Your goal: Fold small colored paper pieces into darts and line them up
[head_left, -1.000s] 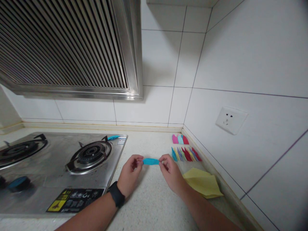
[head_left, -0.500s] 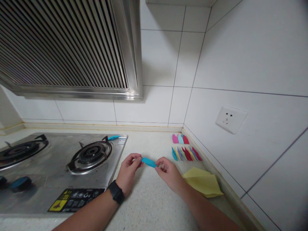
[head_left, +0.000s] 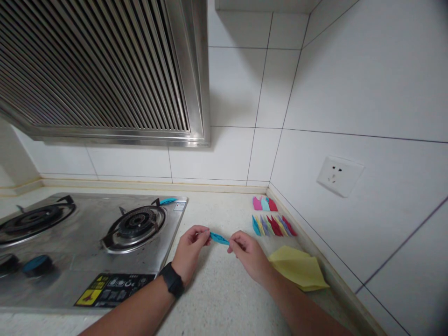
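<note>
A small strip of folded blue paper [head_left: 219, 238] is stretched between my two hands above the countertop. My left hand [head_left: 192, 247], with a black watch at the wrist, pinches its left end. At the other end, the fingertips of my right hand [head_left: 247, 252] are closed on the paper. The strip looks narrow, with creases along its middle. To the right of my hands lies a row of folded paper pieces [head_left: 274, 226] in several colours. Behind that sits a shorter row of pink, light blue and red pieces [head_left: 265, 204]. Yellow paper [head_left: 297, 268] lies partly behind my right forearm.
A steel gas stove [head_left: 84, 261] takes up the left, with another blue paper piece [head_left: 168, 201] at its back right corner. A range hood [head_left: 199, 93] hangs above it. Tiled walls meet at the right, where a socket [head_left: 340, 176] is mounted. The speckled countertop [head_left: 220, 298] runs beneath my hands.
The blue paper has turned between my fingers: its broad flat side showed before, and now a narrower, creased side shows. Both hands keep their hold. The view has shifted slightly.
</note>
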Motion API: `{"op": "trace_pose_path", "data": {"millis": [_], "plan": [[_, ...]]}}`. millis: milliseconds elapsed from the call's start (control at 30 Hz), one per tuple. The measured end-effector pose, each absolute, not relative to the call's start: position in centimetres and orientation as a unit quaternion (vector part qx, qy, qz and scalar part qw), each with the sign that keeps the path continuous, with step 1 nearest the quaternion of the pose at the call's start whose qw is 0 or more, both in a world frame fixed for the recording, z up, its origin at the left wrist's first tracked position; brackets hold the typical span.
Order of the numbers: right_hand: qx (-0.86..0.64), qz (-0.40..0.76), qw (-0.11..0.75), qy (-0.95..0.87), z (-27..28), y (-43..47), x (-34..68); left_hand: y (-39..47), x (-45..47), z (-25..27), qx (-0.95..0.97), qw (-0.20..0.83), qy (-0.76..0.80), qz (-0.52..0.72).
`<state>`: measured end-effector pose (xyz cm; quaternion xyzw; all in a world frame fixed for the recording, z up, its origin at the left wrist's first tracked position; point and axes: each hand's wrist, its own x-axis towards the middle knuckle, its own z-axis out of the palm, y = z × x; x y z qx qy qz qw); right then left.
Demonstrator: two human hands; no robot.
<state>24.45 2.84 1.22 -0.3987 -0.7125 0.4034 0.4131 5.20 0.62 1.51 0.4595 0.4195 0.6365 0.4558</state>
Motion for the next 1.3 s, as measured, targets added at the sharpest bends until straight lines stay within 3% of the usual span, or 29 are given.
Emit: {"op": "trace_pose_path", "data": {"millis": [467,867,1300], "plan": [[-0.400,0.234,0.347,-0.816,2.9,1.5,24.6,0.2,5.2,1.9,0.507,0.430,0.460,0.588],[-0.371,0.429,0.340,-0.750,0.8,1.9,23.8,-0.3,5.8,1.7,0.550,0.469,0.442,0.532],[-0.385,0.480,0.404,-0.677,1.5,2.8,23.9,-0.5,6.0,2.0,0.529,0.524,0.412,0.526]]}}
